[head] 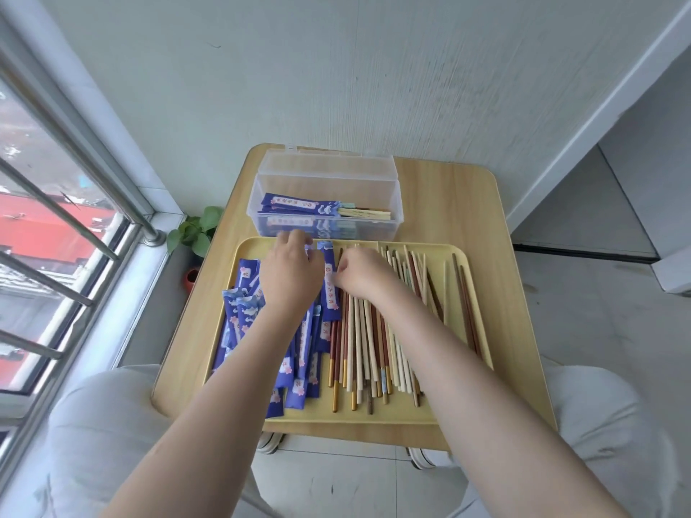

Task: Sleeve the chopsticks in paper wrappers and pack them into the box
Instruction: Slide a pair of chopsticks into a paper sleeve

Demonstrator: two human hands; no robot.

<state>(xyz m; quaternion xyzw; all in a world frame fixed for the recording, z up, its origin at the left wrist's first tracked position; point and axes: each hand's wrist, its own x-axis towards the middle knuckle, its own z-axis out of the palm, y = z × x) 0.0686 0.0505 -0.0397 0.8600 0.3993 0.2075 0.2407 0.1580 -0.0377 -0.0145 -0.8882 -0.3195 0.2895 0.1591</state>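
A: Where are the hands?

B: Both are over the far half of the yellow tray (475, 293) on the bench (448, 203). The left hand (289, 271) has its fingers curled down onto a blue wrapper (330, 289) lying lengthwise between the two hands. The right hand (361, 272) is loosely fisted just beside that wrapper, fingertips touching its edge; whether it pinches the paper or a chopstick I cannot tell.

A: And the rest of the wrappers?

B: A loose pile of wrappers (243, 312) fills the tray's left side, partly under the left forearm.

A: Chopsticks?

B: Bare chopsticks (366, 342) lie in a row across the tray's middle and right, pale and dark brown mixed, some with gold tips at the near end.

A: The box?

B: The clear box (396, 203) stands just beyond the tray, lid tilted back. Inside lie a few sleeved pairs (295, 203), their ends sticking out of the paper toward the right.
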